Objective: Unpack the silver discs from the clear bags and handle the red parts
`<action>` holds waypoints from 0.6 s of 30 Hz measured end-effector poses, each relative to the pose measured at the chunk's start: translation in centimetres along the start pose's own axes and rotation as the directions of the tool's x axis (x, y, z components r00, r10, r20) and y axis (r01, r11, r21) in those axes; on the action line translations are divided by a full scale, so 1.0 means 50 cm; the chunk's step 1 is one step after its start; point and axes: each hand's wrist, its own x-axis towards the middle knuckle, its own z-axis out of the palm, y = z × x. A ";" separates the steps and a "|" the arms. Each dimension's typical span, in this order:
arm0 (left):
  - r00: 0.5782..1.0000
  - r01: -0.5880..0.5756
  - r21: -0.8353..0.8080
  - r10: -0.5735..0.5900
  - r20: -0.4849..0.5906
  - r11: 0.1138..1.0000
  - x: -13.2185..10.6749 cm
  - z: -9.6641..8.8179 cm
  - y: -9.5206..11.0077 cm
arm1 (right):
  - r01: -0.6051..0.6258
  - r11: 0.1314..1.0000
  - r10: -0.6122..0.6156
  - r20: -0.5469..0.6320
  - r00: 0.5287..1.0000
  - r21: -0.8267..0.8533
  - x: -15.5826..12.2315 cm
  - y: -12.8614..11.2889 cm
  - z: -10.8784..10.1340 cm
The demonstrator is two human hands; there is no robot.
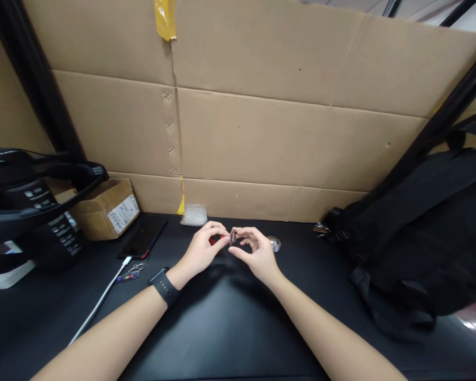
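Above the black tabletop (230, 328) both of my hands meet, fingertips close together. Pinched in my right hand (259, 254) is a small brown disc-like object (232, 237), seen nearly edge-on; its kind is unclear. My left hand (204, 248), with a black watch on its wrist, is closed around a small red thing (212, 241), mostly hidden by the fingers. The left fingertips touch or nearly touch the brown object. Just behind my right hand lies a roll of clear tape (275, 243).
A clear plastic pack (194, 215) lies by the cardboard wall (254, 143). Leftward are a phone (145, 238), a white cable (101, 299), a keyring (133, 272), a cardboard box (109, 209) and a black appliance (35, 211). A black backpack (424, 227) stands on the right.
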 end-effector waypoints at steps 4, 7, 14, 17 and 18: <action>1.000 -0.011 0.002 0.011 0.011 1.000 -0.005 0.007 0.010 | 0.012 1.000 -0.012 0.016 1.000 -0.006 -0.005 -0.001 0.006; 0.999 -0.037 0.019 0.037 0.001 0.999 -0.008 0.010 0.015 | 0.009 1.000 -0.009 0.008 1.000 -0.006 -0.007 -0.004 0.008; 0.997 -0.067 0.196 0.075 -0.034 0.978 -0.016 0.009 0.033 | -0.049 0.999 0.049 -0.009 0.999 0.008 -0.008 -0.010 0.012; 0.991 -0.094 0.394 0.122 -0.046 0.914 -0.019 0.005 0.041 | -0.040 0.999 0.040 -0.003 0.999 -0.014 -0.010 -0.011 0.013; 0.990 -0.106 0.436 0.136 -0.040 0.894 -0.020 0.003 0.043 | -0.039 0.999 0.039 0.000 0.999 -0.025 -0.011 -0.012 0.014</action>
